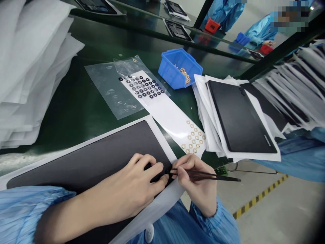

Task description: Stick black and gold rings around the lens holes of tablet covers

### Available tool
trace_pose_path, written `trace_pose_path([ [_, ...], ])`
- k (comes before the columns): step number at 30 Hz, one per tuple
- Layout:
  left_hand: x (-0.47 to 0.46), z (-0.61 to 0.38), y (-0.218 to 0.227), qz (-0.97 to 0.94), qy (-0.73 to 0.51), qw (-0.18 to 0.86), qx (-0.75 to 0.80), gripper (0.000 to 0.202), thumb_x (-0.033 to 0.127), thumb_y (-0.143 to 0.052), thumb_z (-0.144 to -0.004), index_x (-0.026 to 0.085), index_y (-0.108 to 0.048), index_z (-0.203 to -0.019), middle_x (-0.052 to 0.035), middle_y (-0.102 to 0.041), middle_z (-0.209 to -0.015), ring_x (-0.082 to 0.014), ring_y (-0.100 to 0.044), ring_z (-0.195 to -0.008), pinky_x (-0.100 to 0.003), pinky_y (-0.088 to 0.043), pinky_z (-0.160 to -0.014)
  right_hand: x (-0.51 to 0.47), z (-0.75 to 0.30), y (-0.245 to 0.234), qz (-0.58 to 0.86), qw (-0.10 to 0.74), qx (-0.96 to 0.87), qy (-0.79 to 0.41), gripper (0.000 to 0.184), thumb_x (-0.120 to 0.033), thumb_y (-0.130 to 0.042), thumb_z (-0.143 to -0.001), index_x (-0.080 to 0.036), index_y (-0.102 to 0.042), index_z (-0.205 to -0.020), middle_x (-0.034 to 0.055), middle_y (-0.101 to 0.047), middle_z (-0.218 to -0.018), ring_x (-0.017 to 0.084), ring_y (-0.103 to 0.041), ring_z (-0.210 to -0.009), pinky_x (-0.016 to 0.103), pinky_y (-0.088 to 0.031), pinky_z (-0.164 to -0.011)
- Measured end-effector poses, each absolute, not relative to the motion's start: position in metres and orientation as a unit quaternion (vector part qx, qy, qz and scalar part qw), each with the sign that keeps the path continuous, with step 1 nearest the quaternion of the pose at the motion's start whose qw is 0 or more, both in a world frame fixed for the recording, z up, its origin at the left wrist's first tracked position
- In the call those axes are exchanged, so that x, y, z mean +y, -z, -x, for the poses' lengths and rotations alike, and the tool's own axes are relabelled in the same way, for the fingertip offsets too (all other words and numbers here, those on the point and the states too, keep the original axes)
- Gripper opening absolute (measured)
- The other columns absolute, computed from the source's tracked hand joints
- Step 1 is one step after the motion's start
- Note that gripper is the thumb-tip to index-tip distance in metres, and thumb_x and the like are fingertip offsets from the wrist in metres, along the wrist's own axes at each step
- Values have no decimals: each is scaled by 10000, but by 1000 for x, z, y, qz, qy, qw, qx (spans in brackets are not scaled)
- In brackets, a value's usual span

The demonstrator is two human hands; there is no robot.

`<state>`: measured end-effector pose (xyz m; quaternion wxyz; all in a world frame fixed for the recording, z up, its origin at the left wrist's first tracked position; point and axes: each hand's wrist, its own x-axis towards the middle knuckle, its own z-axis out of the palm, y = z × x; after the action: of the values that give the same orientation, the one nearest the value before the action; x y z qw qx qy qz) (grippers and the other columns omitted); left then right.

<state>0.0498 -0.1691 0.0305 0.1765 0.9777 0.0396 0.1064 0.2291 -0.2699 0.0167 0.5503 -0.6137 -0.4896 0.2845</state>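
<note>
A flat black panel (pixel 96 152), like a tablet back cover, lies on a white sheet in front of me. My left hand (pixel 142 176) rests on its right end, fingers bent and thumb and forefinger drawn together at the corner. What they pinch, if anything, is hidden. Black tweezers (pixel 210 175) are held in my right hand (pixel 196 179), their tips at that same corner beside my left fingertips. Just beyond lies a white backing strip (pixel 165 113) carrying several small gold rings (pixel 195 137) and black ring stickers (pixel 144 86).
A blue bin (pixel 175 69) with small gold-coloured pieces stands behind the strip. Clear plastic film (pixel 109 88) lies left of it. Stacked wrapped panels (pixel 241 118) stand at right, white sleeves (pixel 27 67) at left. Blue-sleeved people (pixel 261 32) work beyond the shelf.
</note>
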Motion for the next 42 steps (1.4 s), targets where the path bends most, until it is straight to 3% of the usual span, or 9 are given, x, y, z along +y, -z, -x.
trace_pose_path([
  [8, -171, -48, -31, -978, -108, 175, 41, 300, 170, -460, -937, 141, -532, -1227, -74, -546, -1052, -244, -440, -956, -384, -364, -769, -266, -236, -21, 608, 523, -508, -315, 202, -78, -612, -774, -192, -491, -660, -8, -601, -687, 121, -600, -589, 242, -542, -528],
  [12, -171, -47, -30, -978, -107, 177, 39, 313, 177, -434, -951, 146, -517, -1251, -80, -540, -1103, -245, -437, -975, -385, -366, -786, -265, -242, -24, 585, 541, -483, -363, 129, -99, -644, -789, -192, -575, -731, 3, -637, -740, 133, -652, -607, 263, -585, -560],
  [18, -169, -49, -31, -979, -93, 178, 36, 311, 156, -419, -944, 133, -527, -1235, -100, -544, -1098, -255, -441, -978, -390, -373, -783, -267, -243, -24, 575, 562, -497, -327, 115, -119, -705, -772, -211, -653, -818, 18, -669, -764, 178, -677, -714, 308, -595, -618],
  [27, -169, -49, -33, -979, -96, 175, 32, 298, 147, -445, -932, 132, -540, -1215, -94, -552, -1084, -247, -447, -957, -374, -374, -760, -268, -240, -22, 581, 547, -529, -289, 123, -106, -695, -785, -209, -646, -830, 20, -669, -759, 160, -651, -708, 270, -558, -597],
  [42, -170, -47, -31, -978, -103, 180, 39, 245, 170, -451, -939, 148, -556, -1159, -88, -540, -1094, -239, -430, -968, -370, -372, -770, -267, -242, -19, 555, 581, -503, -319, 47, -195, -658, -828, -197, -629, -864, 40, -626, -761, 180, -646, -681, 312, -568, -566],
])
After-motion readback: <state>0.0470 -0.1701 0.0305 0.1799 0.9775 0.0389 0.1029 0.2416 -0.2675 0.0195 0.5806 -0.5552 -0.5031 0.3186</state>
